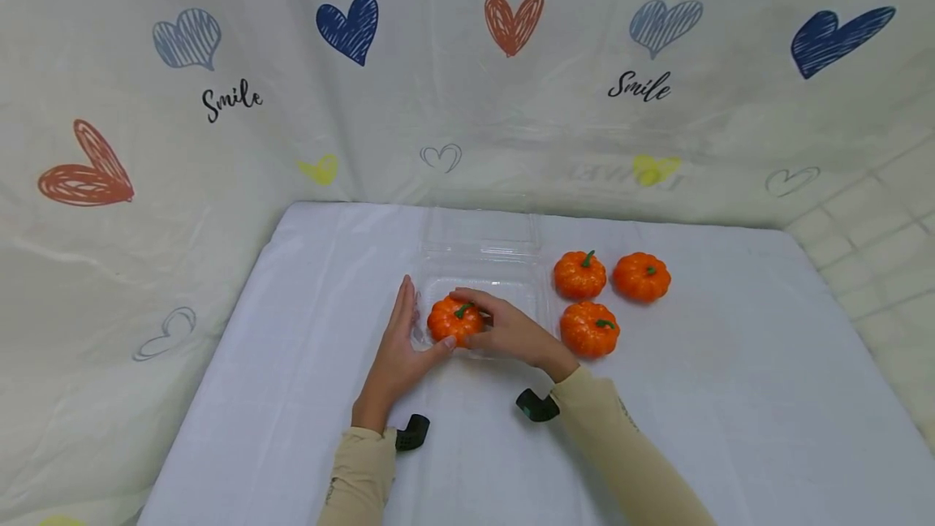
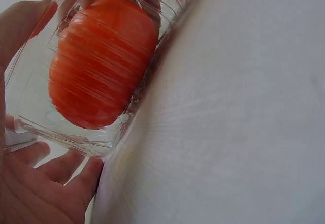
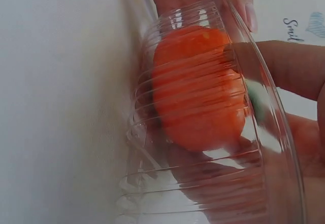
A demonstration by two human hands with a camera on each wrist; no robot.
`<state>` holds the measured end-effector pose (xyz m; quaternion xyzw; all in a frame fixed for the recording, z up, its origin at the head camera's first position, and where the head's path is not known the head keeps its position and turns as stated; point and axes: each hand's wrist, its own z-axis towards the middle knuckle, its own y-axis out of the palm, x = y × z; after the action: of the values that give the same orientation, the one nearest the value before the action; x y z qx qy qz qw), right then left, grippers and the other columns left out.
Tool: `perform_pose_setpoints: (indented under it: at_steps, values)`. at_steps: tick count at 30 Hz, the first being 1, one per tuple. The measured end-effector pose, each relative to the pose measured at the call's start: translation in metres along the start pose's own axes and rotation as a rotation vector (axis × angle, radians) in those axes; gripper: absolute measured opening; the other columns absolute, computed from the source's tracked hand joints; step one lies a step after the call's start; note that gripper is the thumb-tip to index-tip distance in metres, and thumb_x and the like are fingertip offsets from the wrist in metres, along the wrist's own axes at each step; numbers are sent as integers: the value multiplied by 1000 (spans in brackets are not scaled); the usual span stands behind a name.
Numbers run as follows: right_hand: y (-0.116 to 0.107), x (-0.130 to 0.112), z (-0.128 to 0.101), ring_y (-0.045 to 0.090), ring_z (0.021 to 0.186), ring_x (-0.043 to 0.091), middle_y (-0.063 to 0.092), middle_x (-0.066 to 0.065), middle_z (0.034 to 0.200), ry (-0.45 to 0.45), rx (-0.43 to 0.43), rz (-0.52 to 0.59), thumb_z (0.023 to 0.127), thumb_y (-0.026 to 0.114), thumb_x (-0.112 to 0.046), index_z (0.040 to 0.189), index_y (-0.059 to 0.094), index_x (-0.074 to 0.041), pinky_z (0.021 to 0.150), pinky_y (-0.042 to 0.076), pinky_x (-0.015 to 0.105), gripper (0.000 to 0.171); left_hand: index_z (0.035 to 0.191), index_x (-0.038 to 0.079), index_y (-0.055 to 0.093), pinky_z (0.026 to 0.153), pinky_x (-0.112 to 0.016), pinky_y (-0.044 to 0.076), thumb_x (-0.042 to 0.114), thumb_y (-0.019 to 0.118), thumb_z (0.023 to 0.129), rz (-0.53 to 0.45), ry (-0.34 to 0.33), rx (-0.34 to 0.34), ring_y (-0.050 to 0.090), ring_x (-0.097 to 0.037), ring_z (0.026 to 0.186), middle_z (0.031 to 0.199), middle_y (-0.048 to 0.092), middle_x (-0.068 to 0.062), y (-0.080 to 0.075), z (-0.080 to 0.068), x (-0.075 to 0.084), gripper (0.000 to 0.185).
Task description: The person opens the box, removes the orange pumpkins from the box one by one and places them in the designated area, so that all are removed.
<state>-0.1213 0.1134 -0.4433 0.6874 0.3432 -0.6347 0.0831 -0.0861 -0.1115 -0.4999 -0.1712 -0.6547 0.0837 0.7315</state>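
We see a small orange pumpkin [image 1: 454, 320] sitting inside a clear plastic clamshell box [image 1: 504, 286] near the middle of the desk [image 1: 730, 396], which is draped in a white cloth. Our right hand [image 1: 511, 331] has its grip on this pumpkin — fingers curled over its top by the green stem, thumb at its near side; through the ribbed wall in the right wrist view the pumpkin [image 3: 200, 89] shows with a finger laid across it. Our left hand [image 1: 398, 347] lies with straight fingers against the box's left wall, its thumb reaching toward the pumpkin's near side — an open grip that steadies and encloses nothing. In the left wrist view the pumpkin [image 2: 101, 61] fills the box's corner [image 2: 76, 137].

Three more pumpkins [image 1: 590, 328] sit on the cloth just right of the box, close together. The box's lid [image 1: 482, 230] lies opened toward the back. Behind hangs a curtain [image 1: 219, 104] printed with hearts and the word "Smile".
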Motion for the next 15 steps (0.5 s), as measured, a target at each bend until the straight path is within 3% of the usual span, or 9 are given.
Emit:
perform_pose_setpoints:
  at_steps: [6,15]
  values:
    - [1,-3,-2,49,144,35,52,11,159,-18,55,-54,95,77,-5,155,56,-8,121,39,57,64,174,13,9,124,-48,31,49,84,90,-7,13,1,29,-29,159,179,3,7,1,1,0,118]
    - [0,-11,-7,56,134,28,55,4,156,-15,220,-72,92,85,-9,152,60,-16,112,50,48,65,174,16,8,123,-51,32,54,83,90,9,-8,1,35,-33,156,179,4,7,0,0,0,119]
